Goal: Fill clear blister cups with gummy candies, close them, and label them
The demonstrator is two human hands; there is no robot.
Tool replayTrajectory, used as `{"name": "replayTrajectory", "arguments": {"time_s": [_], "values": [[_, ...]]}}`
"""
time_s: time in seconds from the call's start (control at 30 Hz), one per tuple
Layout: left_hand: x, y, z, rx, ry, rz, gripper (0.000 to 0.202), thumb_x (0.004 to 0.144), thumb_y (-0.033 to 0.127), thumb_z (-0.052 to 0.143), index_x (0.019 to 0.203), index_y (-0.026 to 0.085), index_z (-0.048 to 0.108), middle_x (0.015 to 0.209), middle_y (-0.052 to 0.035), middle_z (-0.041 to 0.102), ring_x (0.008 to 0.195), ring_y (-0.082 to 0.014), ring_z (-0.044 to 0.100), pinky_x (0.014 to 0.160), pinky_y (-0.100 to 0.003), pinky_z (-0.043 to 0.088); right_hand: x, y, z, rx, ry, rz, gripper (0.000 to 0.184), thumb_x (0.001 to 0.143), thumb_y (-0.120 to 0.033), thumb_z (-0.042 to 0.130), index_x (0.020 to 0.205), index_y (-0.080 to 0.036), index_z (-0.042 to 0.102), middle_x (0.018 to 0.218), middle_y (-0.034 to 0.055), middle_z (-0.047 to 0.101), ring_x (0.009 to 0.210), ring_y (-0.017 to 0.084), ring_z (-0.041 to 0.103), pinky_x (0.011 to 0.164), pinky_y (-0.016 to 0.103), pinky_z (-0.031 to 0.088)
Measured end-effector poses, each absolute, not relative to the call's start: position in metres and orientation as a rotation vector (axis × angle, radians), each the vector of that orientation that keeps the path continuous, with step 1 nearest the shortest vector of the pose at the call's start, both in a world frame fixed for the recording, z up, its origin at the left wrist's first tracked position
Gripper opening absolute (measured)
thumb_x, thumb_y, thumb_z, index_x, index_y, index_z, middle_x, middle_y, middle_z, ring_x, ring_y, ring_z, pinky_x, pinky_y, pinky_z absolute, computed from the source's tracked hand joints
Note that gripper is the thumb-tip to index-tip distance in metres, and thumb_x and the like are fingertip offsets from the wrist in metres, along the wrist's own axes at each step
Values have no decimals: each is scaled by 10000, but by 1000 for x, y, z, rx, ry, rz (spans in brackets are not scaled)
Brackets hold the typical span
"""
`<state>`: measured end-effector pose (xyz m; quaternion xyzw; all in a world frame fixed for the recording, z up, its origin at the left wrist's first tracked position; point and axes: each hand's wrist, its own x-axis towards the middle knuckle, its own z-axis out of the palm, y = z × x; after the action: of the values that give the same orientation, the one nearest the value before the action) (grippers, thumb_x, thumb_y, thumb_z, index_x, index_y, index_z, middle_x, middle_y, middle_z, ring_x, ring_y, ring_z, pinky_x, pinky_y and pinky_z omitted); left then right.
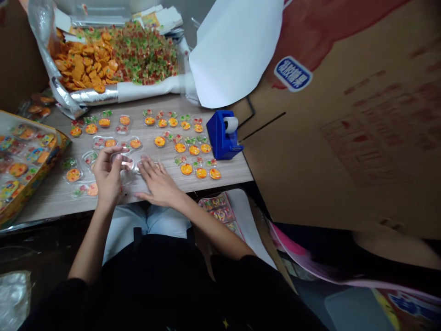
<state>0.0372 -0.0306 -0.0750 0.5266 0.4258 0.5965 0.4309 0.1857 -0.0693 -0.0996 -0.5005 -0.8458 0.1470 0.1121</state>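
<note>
My left hand [109,174] pinches a clear plastic candy packet [127,164] just above the wooden table [48,195] near its front edge. My right hand [157,181] lies beside it with fingers stretched flat on another clear packet [138,168]. Around both hands lie several small clear packets [186,147] with orange and green candies, set in rows.
A foil-lined tray [93,96] heaped with orange and green candies stands at the back. A blue tape dispenser [222,135] sits at the right table edge. A large cardboard box [344,138] fills the right. A box of packed candy [24,161] lies at left.
</note>
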Motion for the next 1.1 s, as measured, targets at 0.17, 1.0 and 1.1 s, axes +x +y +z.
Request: {"name": "replayTrajectory", "arguments": {"time_s": [0.17, 1.0, 1.1], "values": [[54, -24, -96, 1224, 1146, 1607, 262, 832, 420, 640, 957, 198, 575, 950, -37, 636, 688, -102, 628, 502, -167, 480, 182, -71, -92, -1462, -2215, 258, 508, 919, -230, 416, 1409, -99, 447, 1540, 142, 368, 1456, 260, 258, 1195, 494, 182], [87, -46, -81, 1755, 1076, 1148, 329, 829, 296, 608, 1139, 188, 598, 878, -40, 567, 838, -174, 620, 799, -354, 559, 254, -88, -88, -1369, -2021, 342, 342, 939, -254, 489, 1254, -202, 611, 1294, 120, 606, 1227, 234, 543, 1057, 434, 435], [71, -44, -82, 2263, 1180, 900, 327, 831, 293, 608, 1144, 205, 651, 1218, -145, 583, 1150, -303, 556, 988, -537, 440, 259, -79, -98, -1358, -2117, 401, 325, 916, -229, 520, 1220, -185, 626, 1277, 118, 627, 1217, 236, 551, 1076, 462, 413]]}}
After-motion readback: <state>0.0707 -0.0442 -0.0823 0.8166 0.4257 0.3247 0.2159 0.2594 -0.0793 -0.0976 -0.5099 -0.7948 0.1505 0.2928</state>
